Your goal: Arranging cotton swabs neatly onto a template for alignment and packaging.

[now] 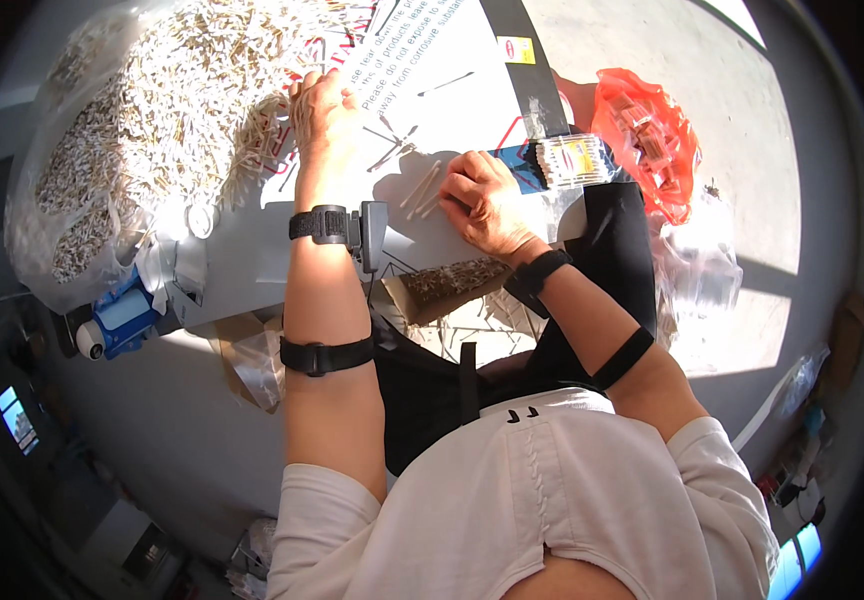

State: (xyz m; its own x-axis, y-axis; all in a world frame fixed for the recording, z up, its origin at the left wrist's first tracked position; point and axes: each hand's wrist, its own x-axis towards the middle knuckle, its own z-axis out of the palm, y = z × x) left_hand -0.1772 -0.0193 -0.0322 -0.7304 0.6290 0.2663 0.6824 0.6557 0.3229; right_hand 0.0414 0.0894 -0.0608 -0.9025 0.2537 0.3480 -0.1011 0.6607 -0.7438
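Note:
My left hand (326, 122) rests at the right edge of a large heap of loose cotton swabs (187, 90). Its fingers are bent and slightly apart, with the tips down by the swabs; I see nothing held. To its right, my right hand (490, 205) lies low over the table with fingers curled in, and its palm is hidden. A few white cotton swabs (420, 190) lie just left of those fingers. On the other side, a pack of cotton swabs (574, 160) with a yellow and red label lies beside a dark blue piece (522, 168).
Scattered dark-looking swabs (392, 145) lie on the white printed sheet (432, 60). A clear plastic bag (37, 215) surrounds part of the heap. Right of the table sits a red bag (647, 140) of small packs. An open cardboard box (442, 290) with swabs is below the table edge.

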